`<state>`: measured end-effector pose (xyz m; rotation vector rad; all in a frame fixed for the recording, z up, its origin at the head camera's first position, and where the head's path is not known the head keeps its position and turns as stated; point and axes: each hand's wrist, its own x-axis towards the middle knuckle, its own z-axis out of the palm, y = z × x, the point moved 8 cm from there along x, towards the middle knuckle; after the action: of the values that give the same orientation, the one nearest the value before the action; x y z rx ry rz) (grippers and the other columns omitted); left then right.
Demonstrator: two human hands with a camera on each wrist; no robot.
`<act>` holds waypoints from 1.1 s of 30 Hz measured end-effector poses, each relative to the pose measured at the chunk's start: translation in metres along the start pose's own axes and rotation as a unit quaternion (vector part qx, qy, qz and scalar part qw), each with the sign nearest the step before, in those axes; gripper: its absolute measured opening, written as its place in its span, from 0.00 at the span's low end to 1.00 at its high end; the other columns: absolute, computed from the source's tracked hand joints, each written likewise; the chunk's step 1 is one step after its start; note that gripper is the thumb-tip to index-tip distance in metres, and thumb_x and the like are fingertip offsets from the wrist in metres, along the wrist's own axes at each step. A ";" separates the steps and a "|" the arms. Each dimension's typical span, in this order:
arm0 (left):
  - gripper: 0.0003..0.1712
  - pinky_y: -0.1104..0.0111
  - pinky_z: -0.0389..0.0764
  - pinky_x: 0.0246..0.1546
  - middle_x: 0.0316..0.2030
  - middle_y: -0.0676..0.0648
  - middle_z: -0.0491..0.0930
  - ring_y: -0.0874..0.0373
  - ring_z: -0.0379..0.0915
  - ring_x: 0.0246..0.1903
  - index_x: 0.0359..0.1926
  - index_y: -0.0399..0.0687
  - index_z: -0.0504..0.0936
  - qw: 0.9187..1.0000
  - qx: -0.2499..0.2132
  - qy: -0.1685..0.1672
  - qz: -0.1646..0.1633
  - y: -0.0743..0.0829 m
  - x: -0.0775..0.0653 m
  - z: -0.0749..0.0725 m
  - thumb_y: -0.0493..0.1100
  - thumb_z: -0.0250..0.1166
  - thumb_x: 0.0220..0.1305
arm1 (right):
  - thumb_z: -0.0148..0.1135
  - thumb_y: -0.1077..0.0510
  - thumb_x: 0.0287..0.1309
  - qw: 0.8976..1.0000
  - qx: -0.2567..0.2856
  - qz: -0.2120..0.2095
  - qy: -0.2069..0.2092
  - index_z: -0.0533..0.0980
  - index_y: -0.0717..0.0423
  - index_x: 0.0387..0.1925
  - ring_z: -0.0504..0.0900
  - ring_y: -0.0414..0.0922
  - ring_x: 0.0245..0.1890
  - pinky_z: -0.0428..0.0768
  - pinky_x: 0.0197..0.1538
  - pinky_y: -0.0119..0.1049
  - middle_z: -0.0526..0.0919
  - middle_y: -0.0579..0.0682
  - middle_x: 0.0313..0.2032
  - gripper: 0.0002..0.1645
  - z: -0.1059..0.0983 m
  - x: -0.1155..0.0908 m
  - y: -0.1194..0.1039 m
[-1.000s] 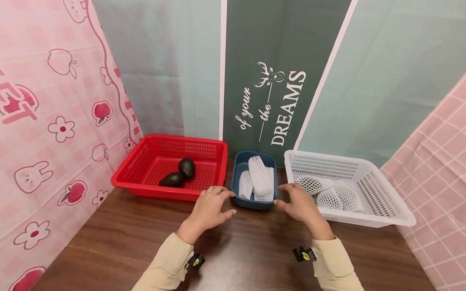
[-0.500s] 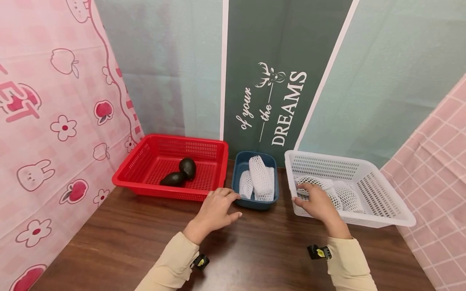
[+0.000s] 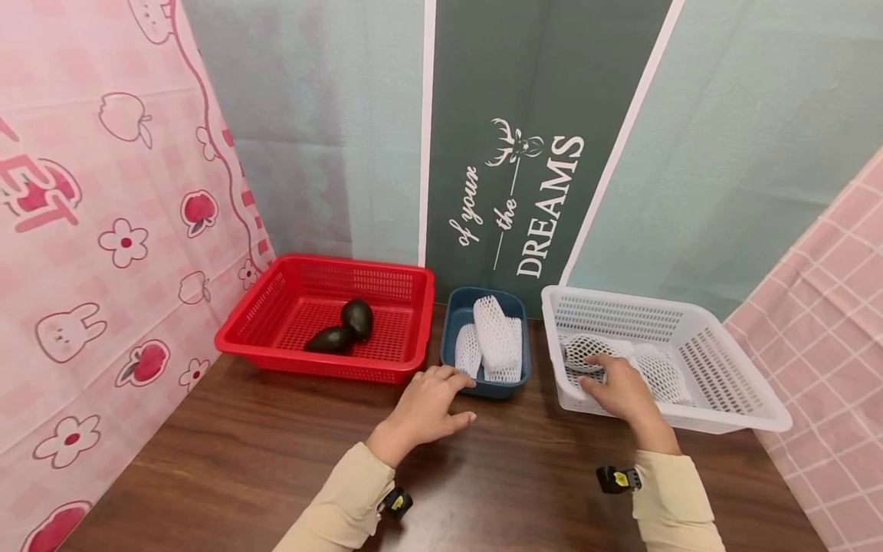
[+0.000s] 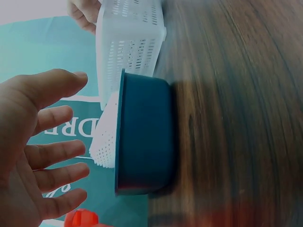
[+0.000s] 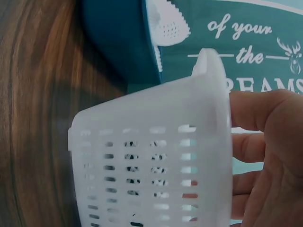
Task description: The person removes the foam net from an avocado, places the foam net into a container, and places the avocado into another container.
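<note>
My left hand is at the near left of a small blue basin, fingers spread and holding nothing; the left wrist view shows a gap between fingers and basin. Inside the basin lie several white foam net sleeves. My right hand reaches over the near rim of a white basket, thumb and fingers apart. Its fingertips are beside a dark fruit in a white foam net. Another netted piece lies to the right of the hand. The right wrist view hides most fingertips behind the basket wall.
A red basket on the left holds two dark avocados. The three containers stand in a row on a brown wooden table, against a green printed curtain. Pink cloths hang at both sides.
My right hand has left the blue basin's right side and moved right, in over the white basket. My left hand has shifted slightly right and toward me, off the basin's rim.
</note>
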<state>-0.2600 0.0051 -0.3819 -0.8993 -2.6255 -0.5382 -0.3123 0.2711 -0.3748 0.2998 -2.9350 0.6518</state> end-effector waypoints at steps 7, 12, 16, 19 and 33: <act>0.22 0.63 0.71 0.37 0.43 0.50 0.77 0.54 0.71 0.41 0.47 0.52 0.81 1.000 -0.002 -0.007 -0.009 0.006 0.004 0.010 0.54 0.69 0.51 | 0.61 0.58 0.52 1.000 -0.011 0.022 -0.003 0.73 0.72 0.48 0.73 0.54 0.27 0.71 0.34 0.53 0.76 0.61 0.25 0.25 0.000 0.003 0.017; 0.22 0.64 0.71 0.35 0.40 0.51 0.75 0.54 0.71 0.39 0.46 0.53 0.81 1.000 0.000 -0.009 -0.010 0.011 0.005 0.017 0.55 0.69 0.50 | 0.61 0.56 0.53 0.998 -0.037 0.045 -0.020 0.72 0.74 0.50 0.70 0.69 0.45 0.69 0.42 0.60 0.74 0.74 0.43 0.28 -0.001 0.003 0.027; 0.22 0.64 0.70 0.35 0.40 0.52 0.75 0.54 0.72 0.39 0.45 0.54 0.81 1.000 -0.004 -0.004 -0.011 0.013 0.005 0.020 0.54 0.70 0.49 | 0.61 0.53 0.53 0.995 -0.050 0.079 -0.039 0.70 0.73 0.52 0.66 0.71 0.47 0.68 0.43 0.62 0.71 0.75 0.44 0.31 -0.001 0.003 0.037; 0.22 0.65 0.70 0.35 0.40 0.52 0.76 0.54 0.72 0.40 0.46 0.54 0.81 1.000 -0.004 -0.006 -0.014 0.014 0.005 0.024 0.54 0.70 0.49 | 0.60 0.52 0.53 0.992 -0.048 0.099 -0.053 0.69 0.73 0.52 0.65 0.71 0.47 0.67 0.43 0.62 0.71 0.76 0.44 0.32 -0.001 0.004 0.045; 0.22 0.66 0.70 0.38 0.42 0.53 0.75 0.56 0.70 0.42 0.47 0.55 0.80 0.999 -0.027 -0.026 -0.022 0.017 0.010 0.043 0.56 0.68 0.51 | 0.58 0.52 0.55 0.987 -0.061 0.114 -0.095 0.68 0.75 0.52 0.63 0.75 0.49 0.67 0.45 0.62 0.72 0.75 0.46 0.32 0.001 0.012 0.065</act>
<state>-0.2643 0.0415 -0.4113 -0.8855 -2.6940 -0.6070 -0.3383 0.3265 -0.4001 0.0114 -3.2071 0.4888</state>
